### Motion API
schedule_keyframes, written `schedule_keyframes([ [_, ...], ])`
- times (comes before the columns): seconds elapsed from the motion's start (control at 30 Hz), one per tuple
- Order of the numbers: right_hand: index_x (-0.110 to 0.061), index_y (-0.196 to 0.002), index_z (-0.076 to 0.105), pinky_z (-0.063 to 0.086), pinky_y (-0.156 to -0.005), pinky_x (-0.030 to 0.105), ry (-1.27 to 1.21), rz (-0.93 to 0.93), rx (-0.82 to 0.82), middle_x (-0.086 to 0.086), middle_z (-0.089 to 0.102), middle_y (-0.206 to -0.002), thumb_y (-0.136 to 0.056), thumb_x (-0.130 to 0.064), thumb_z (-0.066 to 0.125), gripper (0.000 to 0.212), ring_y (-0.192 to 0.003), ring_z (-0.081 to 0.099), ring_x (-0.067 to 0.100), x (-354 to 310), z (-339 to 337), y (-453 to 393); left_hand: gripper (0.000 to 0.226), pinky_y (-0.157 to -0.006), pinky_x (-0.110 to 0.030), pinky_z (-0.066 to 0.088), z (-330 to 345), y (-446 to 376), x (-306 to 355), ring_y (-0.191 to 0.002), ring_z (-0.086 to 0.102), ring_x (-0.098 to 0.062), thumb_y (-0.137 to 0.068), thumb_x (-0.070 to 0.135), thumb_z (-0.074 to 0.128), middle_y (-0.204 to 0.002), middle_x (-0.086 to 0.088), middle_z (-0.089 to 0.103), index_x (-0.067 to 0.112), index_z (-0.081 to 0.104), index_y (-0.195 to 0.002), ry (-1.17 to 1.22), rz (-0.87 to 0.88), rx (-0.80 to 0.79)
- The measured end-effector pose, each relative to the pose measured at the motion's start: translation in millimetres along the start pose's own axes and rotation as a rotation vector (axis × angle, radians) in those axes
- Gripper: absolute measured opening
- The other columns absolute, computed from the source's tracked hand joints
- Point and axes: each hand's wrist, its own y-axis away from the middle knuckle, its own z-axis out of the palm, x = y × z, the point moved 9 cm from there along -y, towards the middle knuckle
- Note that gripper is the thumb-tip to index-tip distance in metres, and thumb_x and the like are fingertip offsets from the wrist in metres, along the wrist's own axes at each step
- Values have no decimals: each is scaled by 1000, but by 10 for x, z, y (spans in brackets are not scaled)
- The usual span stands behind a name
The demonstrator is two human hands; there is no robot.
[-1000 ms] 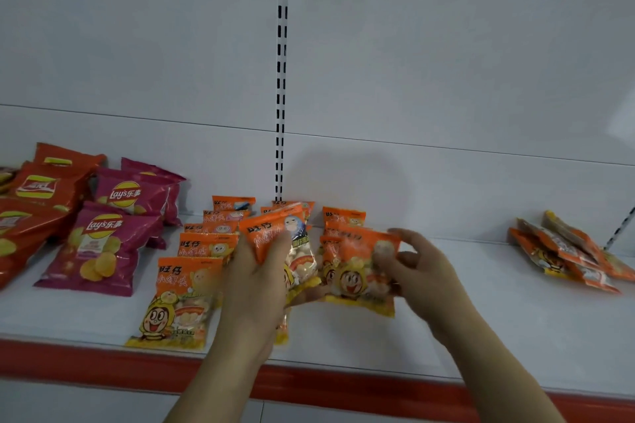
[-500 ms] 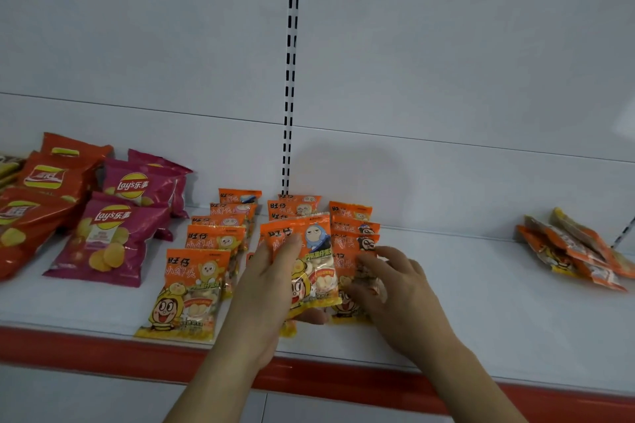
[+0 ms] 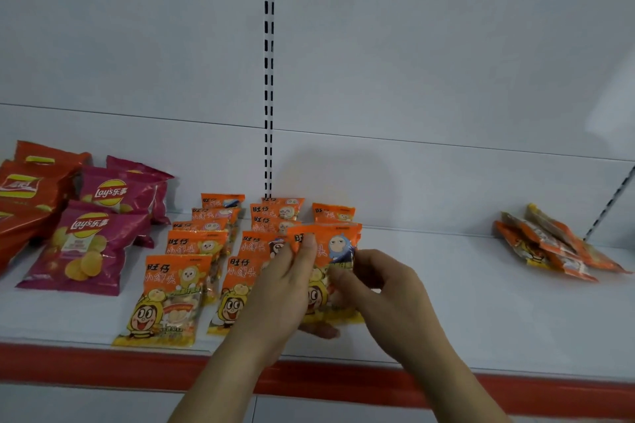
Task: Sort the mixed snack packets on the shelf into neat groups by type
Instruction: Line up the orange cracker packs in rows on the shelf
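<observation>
Head view, orange packet (image 3: 338,244) between both hands

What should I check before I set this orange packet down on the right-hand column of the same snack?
1. Grip: left hand and right hand both pinch the orange packet: ok.
2. Type match: the third column behind it shows the same orange print: ok.
3. Landing spot: hidden under the hands: cannot tell.
4. Neighbouring middle column overlaps neatly: ok.
5. Shelf front edge margin: packet bottom sits near it: cannot tell.
6. Right-side pile lies loose, still unsorted: not ok.
</observation>
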Motion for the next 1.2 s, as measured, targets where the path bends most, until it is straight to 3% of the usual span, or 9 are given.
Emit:
schedule_keyframes([
  [0.1, -31, -94, 70, 61, -75, 36, -11, 47, 11, -14, 75, -82, -89, -29, 73, 5, -77, 72, 5, 100, -76, -1, 31, -57, -45, 64, -21, 48, 52, -79, 76, -12, -100, 57, 41, -106, 22, 65, 41, 54, -122, -174, 59, 58],
  [0.23, -32, -96, 71, 60, -73, 30, 104, 99, 42, -14, 75, -82, -89, -35, 72, 8, -76, 70, 1, 325, -167, -1, 23, -57, -26, 58, -156, 201, 261, -62, 68, -6, -105, 44, 46, -86, 24, 58, 36, 46, -127, -835, 327, 347],
  [0.33, -31, -99, 71, 53, -63, 16, 249, 109, -6, -16, 71, -78, -87, -42, 72, 16, -73, 65, -4, 435, -66, 30, 21, -69, -19, 52, -72, 296, 255, -82, 61, 0, -105, 39, 49, -100, 19, 63, 37, 52, -126, -1053, 409, 365],
  [0.43, -35, -107, 60, 56, -70, 30, 351, 57, -35, -15, 69, -79, -88, -48, 69, 25, -76, 66, 3, 438, 28, 74, 27, -90, -22, 50, 132, 279, 95, -106, 56, -2, -106, 37, 50, -120, 18, 61, 35, 60, -130, -1215, 458, 218],
  [0.57, -33, -126, 44, 56, -77, 35, 419, 18, -97, -13, 68, -90, -91, -48, 64, 43, -86, 66, 12, 475, 82, 91, 33, -89, -31, 54, 174, 276, -105, -109, 58, -14, -98, 28, 65, -115, 9, 62, 26, 68, -131, -1297, 461, 192],
  [0.67, -33, -146, 34, 46, -93, 29, 592, -107, -36, -7, 57, -124, -92, -50, 60, 63, -115, 52, 18, 393, 42, 108, 26, -71, -32, 57, 184, 300, -155, -91, 62, -18, -84, 20, 80, -96, 5, 64, 20, 77, -110, -1369, 525, 263],
  [0.77, -31, -151, 34, 46, -103, 42, 740, -140, -24, 4, 45, -147, -96, -60, 39, 62, -135, 39, 28, 395, 57, 161, 21, -68, -32, 56, 223, 325, -152, -87, 61, -19, -82, 20, 82, -93, 4, 62, 18, 79, -102, -1405, 567, 292],
  [0.93, -25, -147, 43, 48, -104, 51, 784, -191, 41, 12, 47, -149, -96, -59, 24, 64, -139, 42, 35, 388, -34, 258, 19, -73, -31, 55, 237, 388, -111, -91, 61, -17, -83, 23, 82, -97, 4, 64, 18, 78, -101, -1344, 578, 308],
  [1.2, -16, -129, 65, 48, -104, 49, 817, -163, 219, 12, 58, -139, -95, -49, 50, 50, -135, 47, 35, 465, -828, 647, 13, -81, -40, 55, 775, 481, 24, -95, 67, -25, -87, 17, 77, -98, 0, 74, 13, 77, -99, -1199, 780, 277],
])
